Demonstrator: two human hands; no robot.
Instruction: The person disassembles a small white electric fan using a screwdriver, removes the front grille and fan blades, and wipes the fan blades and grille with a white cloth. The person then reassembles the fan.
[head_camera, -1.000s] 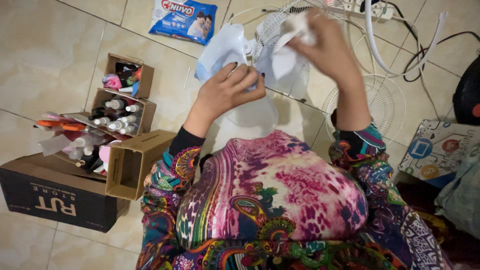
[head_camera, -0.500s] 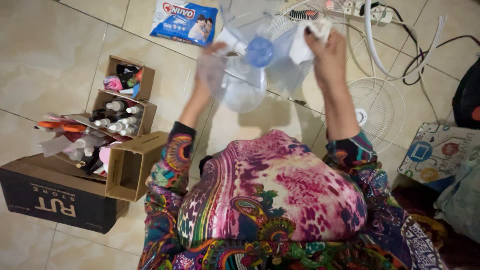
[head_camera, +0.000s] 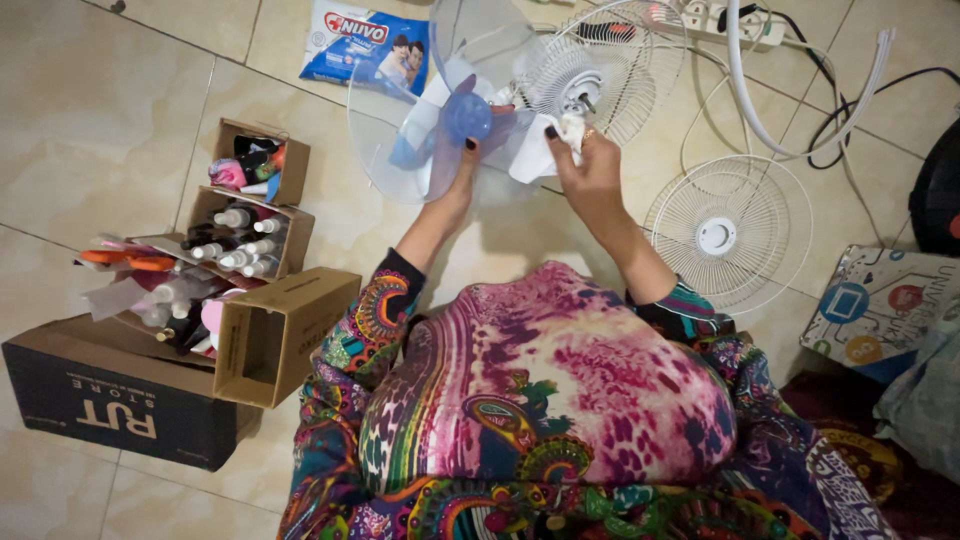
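My left hand (head_camera: 455, 190) grips a translucent blue fan blade (head_camera: 440, 120) near its round hub and holds it out over the tiled floor. My right hand (head_camera: 590, 170) is shut on a crumpled white cloth (head_camera: 545, 150) pressed against the blade's right side. Just beyond the right hand lies the rear wire guard (head_camera: 610, 60) of a fan with its motor shaft showing. My patterned, multicoloured clothing fills the lower part of the view.
A white front fan grille (head_camera: 728, 235) lies flat on the floor at right. Cardboard boxes (head_camera: 250, 210) with small bottles stand at left beside a black box (head_camera: 110, 395). A blue-and-white packet (head_camera: 365, 45), a power strip (head_camera: 720, 15), cables and a printed box (head_camera: 880, 305) lie around.
Both hands have come down and away from my face, carrying the fan blade lower toward the floor. The blade has turned so its hub faces me, and the cloth now rests on its right side.
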